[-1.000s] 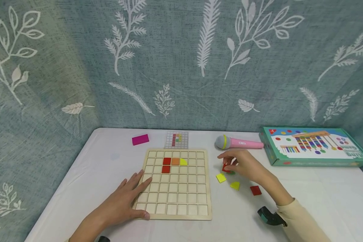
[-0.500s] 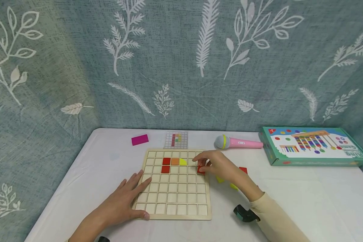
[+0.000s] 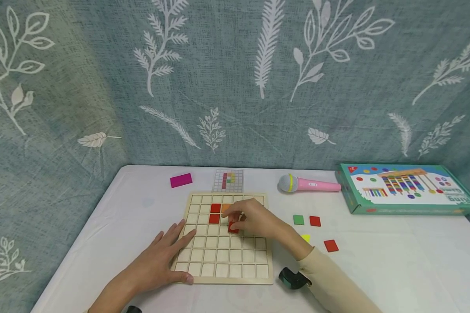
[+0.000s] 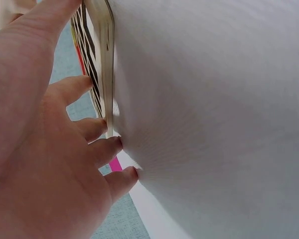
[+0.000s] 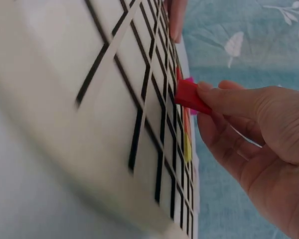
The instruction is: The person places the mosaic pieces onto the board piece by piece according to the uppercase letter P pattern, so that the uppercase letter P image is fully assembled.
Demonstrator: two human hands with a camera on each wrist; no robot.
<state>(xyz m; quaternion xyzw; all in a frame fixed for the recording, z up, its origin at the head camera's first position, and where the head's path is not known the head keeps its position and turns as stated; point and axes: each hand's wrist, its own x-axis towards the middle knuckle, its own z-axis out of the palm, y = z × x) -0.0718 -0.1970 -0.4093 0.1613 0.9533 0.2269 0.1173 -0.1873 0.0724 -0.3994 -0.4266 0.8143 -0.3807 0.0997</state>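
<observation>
A wooden grid board (image 3: 223, 281) lies on the white table. My left hand (image 3: 158, 261) rests at its left edge, fingers spread, thumb at the near corner. Between thumb and fingers my right hand (image 3: 258, 219) pinches a red square tile (image 3: 233, 227), seen tilted close over the board's cells in the right wrist view (image 5: 189, 95). Two red tiles sit in cells, one (image 3: 216, 208) above the other (image 3: 214, 218). An orange tile (image 3: 225, 208) beside the upper one is partly covered by my right fingers. The yellow piece (image 5: 188, 149) to its right shows only in the right wrist view.
Right of the board lie a green tile (image 3: 298, 219), a red tile (image 3: 315, 221), another red tile (image 3: 330, 245) and a partly hidden yellow piece (image 3: 306, 238). Behind it are a pattern card (image 3: 228, 184), a magenta block (image 3: 181, 180), a toy microphone (image 3: 315, 185) and a toy box (image 3: 411, 191).
My right hand has carried the red tile leftward from the loose pieces to over the board, uncovering the green tile and another red one. My left hand has stayed put.
</observation>
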